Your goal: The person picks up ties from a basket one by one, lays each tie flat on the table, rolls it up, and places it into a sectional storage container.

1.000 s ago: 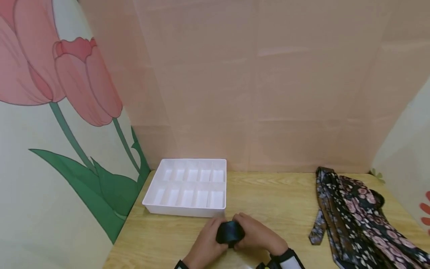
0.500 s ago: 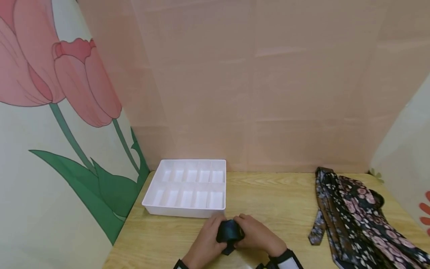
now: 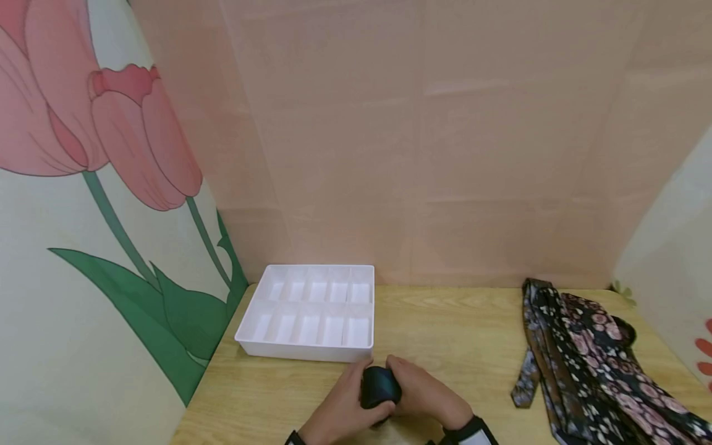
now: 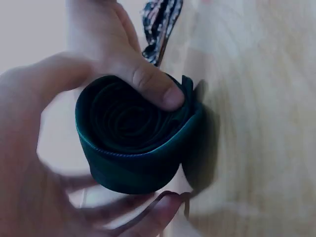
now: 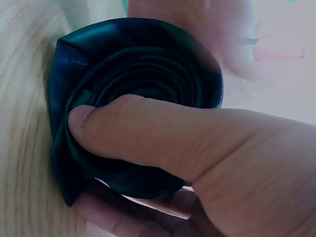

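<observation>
A dark green necktie [image 3: 381,387], rolled into a thick coil, is held between both hands low over the table. My left hand [image 3: 346,405] grips the roll from the left, its thumb across the near side. From the right, my right hand [image 3: 427,394] holds it. In the right wrist view, the right thumb [image 5: 133,128] presses on the coil's spiral face, with fingers curled beneath. The left wrist view shows the rolled tie [image 4: 131,170] by the wood surface, with the left hand [image 4: 29,148] blurred around it. Part of the tie's loose end is hidden.
Beyond the hands stands a white tray [image 3: 305,351] divided into several compartments. Several patterned neckties [image 3: 589,364], floral and dark, lie at the right of the wooden table [image 3: 445,321]. A pinkish covering [image 3: 423,154] hangs behind; a tulip-painted wall [image 3: 111,309] bounds the left.
The tie's loose end, which hung below the coil half a second ago, is now mostly out of sight. The left thumb has moved right across the near side. Both hands stay nearly in place.
</observation>
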Action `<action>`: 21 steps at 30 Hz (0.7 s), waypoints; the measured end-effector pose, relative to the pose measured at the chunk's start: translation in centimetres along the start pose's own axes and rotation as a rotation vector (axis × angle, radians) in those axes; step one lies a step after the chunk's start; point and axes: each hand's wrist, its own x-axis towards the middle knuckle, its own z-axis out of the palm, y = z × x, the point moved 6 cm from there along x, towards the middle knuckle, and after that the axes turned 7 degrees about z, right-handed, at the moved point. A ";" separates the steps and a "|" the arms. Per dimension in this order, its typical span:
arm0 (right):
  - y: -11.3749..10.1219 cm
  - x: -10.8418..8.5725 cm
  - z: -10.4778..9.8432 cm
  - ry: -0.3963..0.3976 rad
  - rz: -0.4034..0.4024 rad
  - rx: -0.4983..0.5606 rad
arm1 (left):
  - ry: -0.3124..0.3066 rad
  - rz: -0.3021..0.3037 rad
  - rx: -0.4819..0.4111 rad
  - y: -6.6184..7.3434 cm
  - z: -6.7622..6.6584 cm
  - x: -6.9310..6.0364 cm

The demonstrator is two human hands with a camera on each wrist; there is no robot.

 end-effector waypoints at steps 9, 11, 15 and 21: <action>-0.4 0.0 0.3 0.012 -0.063 -0.007 | 0.026 -0.097 -0.154 -0.6 1.0 0.5; -0.6 0.0 0.2 0.012 -0.067 0.003 | 0.045 -0.092 -0.191 -0.5 0.9 0.6; -0.6 0.0 -0.1 -0.028 -0.052 0.078 | 0.095 -0.049 -0.239 -0.5 0.7 0.7; 0.2 -0.2 -1.5 0.044 -0.022 0.114 | 0.155 0.037 -0.244 -0.6 0.1 1.3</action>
